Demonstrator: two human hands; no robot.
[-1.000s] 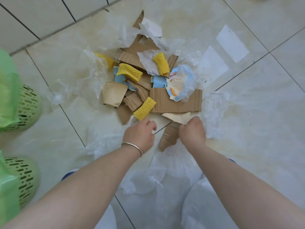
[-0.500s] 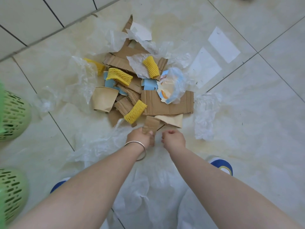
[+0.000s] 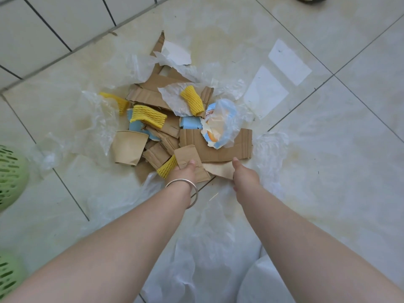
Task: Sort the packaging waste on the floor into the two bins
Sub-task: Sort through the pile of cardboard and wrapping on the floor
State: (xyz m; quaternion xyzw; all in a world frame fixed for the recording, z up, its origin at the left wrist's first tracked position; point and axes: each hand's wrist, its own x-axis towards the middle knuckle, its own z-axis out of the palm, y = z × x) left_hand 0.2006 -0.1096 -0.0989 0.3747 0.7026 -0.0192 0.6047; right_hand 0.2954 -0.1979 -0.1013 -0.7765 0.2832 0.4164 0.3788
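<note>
In the head view, a small cardboard piece (image 3: 189, 159) is being pinched by the left hand (image 3: 183, 173) at the near edge of the waste pile (image 3: 179, 119) — thumb on top. A tan paper scrap (image 3: 220, 169) is being gripped by the right hand (image 3: 244, 177), fingers curled under it.

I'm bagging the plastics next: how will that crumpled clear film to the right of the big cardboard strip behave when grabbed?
The clear film looks thin and crumpled, so probably floppy and very light. It may cling or drag along the floor.
</note>
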